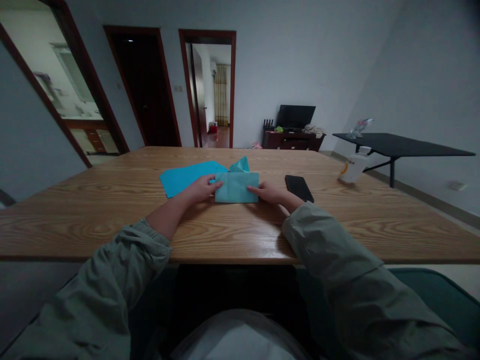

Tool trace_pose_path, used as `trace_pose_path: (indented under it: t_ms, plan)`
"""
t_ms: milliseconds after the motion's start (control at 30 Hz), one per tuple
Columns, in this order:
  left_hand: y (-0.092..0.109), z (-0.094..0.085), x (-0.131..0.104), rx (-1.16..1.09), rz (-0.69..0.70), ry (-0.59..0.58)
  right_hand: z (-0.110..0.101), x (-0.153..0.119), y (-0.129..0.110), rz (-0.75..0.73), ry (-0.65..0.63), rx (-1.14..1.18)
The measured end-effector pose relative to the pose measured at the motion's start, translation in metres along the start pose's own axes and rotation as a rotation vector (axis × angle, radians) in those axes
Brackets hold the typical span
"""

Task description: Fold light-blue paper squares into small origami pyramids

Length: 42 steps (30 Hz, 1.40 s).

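Observation:
A light blue folded paper point(236, 191), a flat rectangle with crease lines, is held upright or tilted just over the table. My left hand point(202, 189) pinches its left edge, thumb on the near face. At the opposite edge my right hand point(267, 191) grips it the same way, thumb in front. Behind the left hand lie brighter blue sheets point(187, 176) flat on the wood. A crumpled or folded blue paper piece point(240, 165) stands up just behind the held paper, its lower part hidden.
The wooden table point(232, 235) spans the view. A black phone point(299, 188) lies right of my right hand. Farther right stands a white container point(353, 168). Beyond the table are a black table point(397, 145), a television point(296, 117) on a cabinet, and doorways.

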<state>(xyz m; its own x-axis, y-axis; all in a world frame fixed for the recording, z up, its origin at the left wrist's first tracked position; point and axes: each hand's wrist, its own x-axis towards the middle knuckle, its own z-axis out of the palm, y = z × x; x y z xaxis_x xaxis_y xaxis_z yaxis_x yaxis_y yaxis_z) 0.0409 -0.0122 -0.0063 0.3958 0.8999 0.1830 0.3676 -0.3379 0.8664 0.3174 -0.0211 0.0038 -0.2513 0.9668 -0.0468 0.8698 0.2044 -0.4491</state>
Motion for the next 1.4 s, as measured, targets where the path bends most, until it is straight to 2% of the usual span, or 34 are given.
trace_pose_path:
  t_ms: [100,167,367,567,667,867,1000,1100,1167,1233,1400]
  plan:
    - [-0.001,0.002,0.002,0.102,-0.082,0.100,0.004,0.003,-0.001,0.007,-0.008,-0.040]
    - [0.000,0.003,0.002,0.169,-0.109,0.124,0.008,0.006,-0.002,-0.006,-0.011,-0.071]
    - [0.001,0.003,0.004,0.548,0.011,0.110,0.015,0.010,-0.004,0.014,0.143,-0.155]
    - [-0.006,0.002,0.005,0.749,0.009,0.125,0.016,0.008,-0.005,0.038,0.183,-0.143]
    - [-0.004,0.005,0.004,0.860,0.090,0.137,0.015,0.010,-0.005,-0.001,0.160,-0.153]
    - [0.013,0.015,-0.001,1.042,0.212,0.057,0.014,0.013,-0.005,-0.016,0.102,-0.215]
    - [0.027,0.032,-0.006,1.104,0.360,0.026,0.015,0.013,-0.004,-0.040,0.093,-0.227]
    - [0.033,0.048,-0.005,1.029,0.435,-0.058,0.016,0.013,-0.003,-0.053,0.101,-0.244]
    - [0.032,0.057,-0.001,0.964,0.414,-0.125,0.017,0.013,-0.003,-0.065,0.100,-0.253]
    - [0.027,0.061,0.004,0.908,0.324,-0.179,0.017,0.014,-0.002,-0.074,0.098,-0.253]
    - [0.013,0.056,0.014,0.860,0.049,-0.275,0.018,0.016,0.001,-0.082,0.094,-0.229]
